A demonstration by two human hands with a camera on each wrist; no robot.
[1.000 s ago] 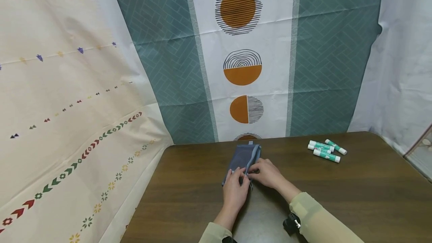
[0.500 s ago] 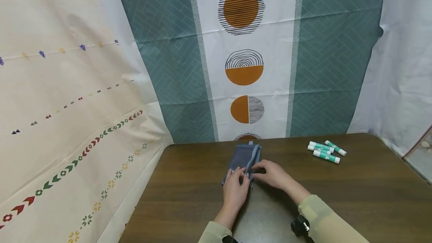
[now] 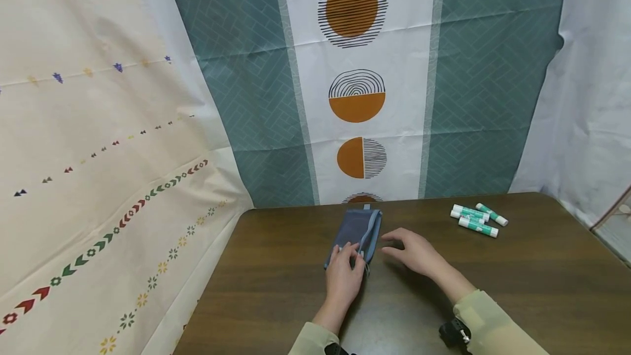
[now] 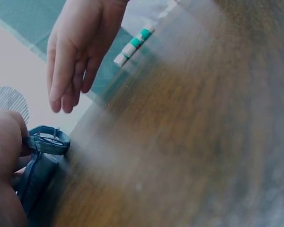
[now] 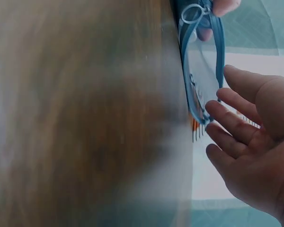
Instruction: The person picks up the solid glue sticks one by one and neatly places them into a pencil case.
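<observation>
Left hand point(image 3: 343, 274) pinches blue pouch point(image 3: 352, 229), right hand point(image 3: 413, 251) free

I can see the pouch on the brown surface point(image 3: 266, 300), near the middle of its far edge, its zipped mouth gaping. The left hand has the near end between thumb and fingers. Just to the right, apart from the pouch, the right hand hovers above the wood, loosely bent and gripping nothing. Farther right, toward the far edge, white-and-green tubes point(image 3: 477, 227) lie bunched together. Beyond the surface hangs a green-and-white cloth point(image 3: 256, 97) printed with orange circles.
</observation>
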